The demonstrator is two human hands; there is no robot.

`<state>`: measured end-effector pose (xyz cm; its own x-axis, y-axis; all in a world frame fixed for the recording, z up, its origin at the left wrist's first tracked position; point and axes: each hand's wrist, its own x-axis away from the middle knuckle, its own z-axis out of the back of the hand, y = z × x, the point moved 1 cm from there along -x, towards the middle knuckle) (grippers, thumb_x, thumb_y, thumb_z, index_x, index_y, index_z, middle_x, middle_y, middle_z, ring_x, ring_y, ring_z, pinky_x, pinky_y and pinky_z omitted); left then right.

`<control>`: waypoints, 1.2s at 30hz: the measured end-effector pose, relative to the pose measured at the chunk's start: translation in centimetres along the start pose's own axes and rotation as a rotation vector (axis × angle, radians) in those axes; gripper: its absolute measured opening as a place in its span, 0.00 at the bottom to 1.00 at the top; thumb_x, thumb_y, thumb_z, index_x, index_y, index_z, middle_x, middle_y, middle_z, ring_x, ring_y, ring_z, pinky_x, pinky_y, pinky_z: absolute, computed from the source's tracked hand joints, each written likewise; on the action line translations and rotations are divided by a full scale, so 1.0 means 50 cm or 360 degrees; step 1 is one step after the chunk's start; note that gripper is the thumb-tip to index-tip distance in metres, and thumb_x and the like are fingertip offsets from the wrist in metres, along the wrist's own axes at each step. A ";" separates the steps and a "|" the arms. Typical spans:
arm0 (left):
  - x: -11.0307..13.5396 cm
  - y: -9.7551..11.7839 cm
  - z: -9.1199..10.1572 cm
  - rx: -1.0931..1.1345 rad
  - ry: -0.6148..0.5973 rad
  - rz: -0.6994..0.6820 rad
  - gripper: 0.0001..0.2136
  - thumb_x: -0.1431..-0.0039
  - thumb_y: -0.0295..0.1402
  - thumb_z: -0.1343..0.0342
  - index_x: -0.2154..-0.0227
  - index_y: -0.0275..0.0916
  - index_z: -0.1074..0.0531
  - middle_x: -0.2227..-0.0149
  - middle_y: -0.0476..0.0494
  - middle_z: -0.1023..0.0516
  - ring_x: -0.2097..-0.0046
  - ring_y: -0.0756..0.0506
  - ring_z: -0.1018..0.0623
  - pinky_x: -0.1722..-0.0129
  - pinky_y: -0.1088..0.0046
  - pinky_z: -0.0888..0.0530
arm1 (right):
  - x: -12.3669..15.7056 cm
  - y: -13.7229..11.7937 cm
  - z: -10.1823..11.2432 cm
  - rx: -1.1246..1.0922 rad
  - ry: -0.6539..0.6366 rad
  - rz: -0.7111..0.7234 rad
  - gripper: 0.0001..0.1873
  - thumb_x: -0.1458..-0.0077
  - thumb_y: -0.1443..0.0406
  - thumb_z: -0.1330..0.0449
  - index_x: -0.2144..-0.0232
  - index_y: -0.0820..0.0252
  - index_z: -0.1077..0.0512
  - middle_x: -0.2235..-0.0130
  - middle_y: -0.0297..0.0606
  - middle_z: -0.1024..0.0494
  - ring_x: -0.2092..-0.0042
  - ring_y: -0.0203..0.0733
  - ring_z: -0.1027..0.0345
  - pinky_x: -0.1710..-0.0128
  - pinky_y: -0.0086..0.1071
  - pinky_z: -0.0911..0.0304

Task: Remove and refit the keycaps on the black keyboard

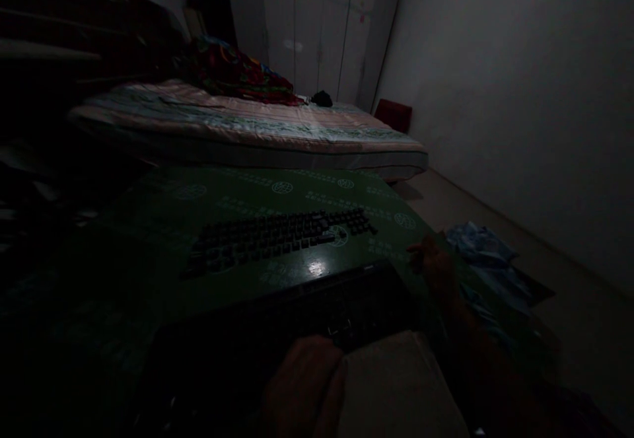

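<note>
The room is very dim. A set of black keycaps [277,234] lies in keyboard rows on a green patterned table cover [163,213]. In front of it rests a dark flat keyboard body [307,319]. My right hand [432,261] hovers at the table's right edge, just right of that dark body, with its fingers drawn together and pointing left; whatever they hold is too dark to see. My left hand [303,385] is low at the bottom centre, against the left side of a pale flat object [401,388]. Its fingers do not show.
A bed [247,127] with a striped sheet stands behind the table, with a heap of colourful bedding [238,71] at its head. Pale wardrobe doors [317,28] are at the back. A red box [393,114] and blue cloth [483,246] lie on the floor at the right.
</note>
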<state>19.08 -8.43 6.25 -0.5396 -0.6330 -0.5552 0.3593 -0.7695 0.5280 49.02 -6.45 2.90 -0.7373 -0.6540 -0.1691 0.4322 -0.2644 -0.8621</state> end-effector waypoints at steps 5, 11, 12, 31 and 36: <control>0.016 0.033 0.045 -0.0022 -0.0124 -0.0054 0.13 0.39 0.28 0.58 0.72 0.40 0.29 0.73 0.48 0.25 0.70 0.50 0.24 0.68 0.78 0.26 | 0.108 -0.017 0.038 0.0015 0.0041 -0.0074 0.42 0.54 0.35 0.64 0.80 0.63 0.29 0.86 0.36 0.35 0.82 0.37 0.40 0.84 0.28 0.48; 0.120 0.009 0.107 -0.0123 -0.0136 0.0102 0.11 0.39 0.28 0.58 0.70 0.41 0.30 0.72 0.49 0.25 0.69 0.50 0.24 0.68 0.79 0.26 | 0.251 -0.031 0.031 -0.0075 -0.0213 -0.0239 0.30 0.55 0.40 0.50 0.78 0.61 0.29 0.86 0.31 0.35 0.83 0.35 0.40 0.84 0.27 0.46; 0.141 0.002 0.120 -0.0172 -0.0068 0.0085 0.11 0.39 0.29 0.58 0.71 0.42 0.30 0.73 0.49 0.25 0.70 0.51 0.25 0.70 0.79 0.27 | 0.274 -0.034 0.027 -0.0097 -0.0258 -0.0231 0.28 0.55 0.42 0.48 0.78 0.61 0.29 0.86 0.32 0.34 0.82 0.36 0.39 0.84 0.27 0.45; 0.353 -0.107 0.217 -0.0615 0.0436 0.0479 0.10 0.40 0.33 0.55 0.70 0.40 0.28 0.72 0.47 0.22 0.68 0.48 0.22 0.67 0.75 0.24 | 0.485 -0.182 -0.136 -0.0369 -0.1306 -0.0002 0.13 0.54 0.58 0.40 0.67 0.60 0.27 0.74 0.36 0.24 0.73 0.38 0.31 0.76 0.28 0.36; 0.318 -0.141 0.197 -0.0595 0.0465 0.0604 0.07 0.44 0.30 0.51 0.66 0.37 0.29 0.67 0.42 0.22 0.63 0.44 0.23 0.62 0.66 0.23 | 0.488 -0.228 -0.176 -0.0370 -0.1469 0.0213 0.13 0.51 0.60 0.42 0.63 0.60 0.29 0.71 0.37 0.23 0.70 0.39 0.29 0.71 0.30 0.34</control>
<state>0.43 -12.23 0.03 -0.1089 -0.8257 -0.5536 0.7573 -0.4297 0.4919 21.55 -13.16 4.40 0.0531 -0.9950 0.0840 0.2962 -0.0647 -0.9529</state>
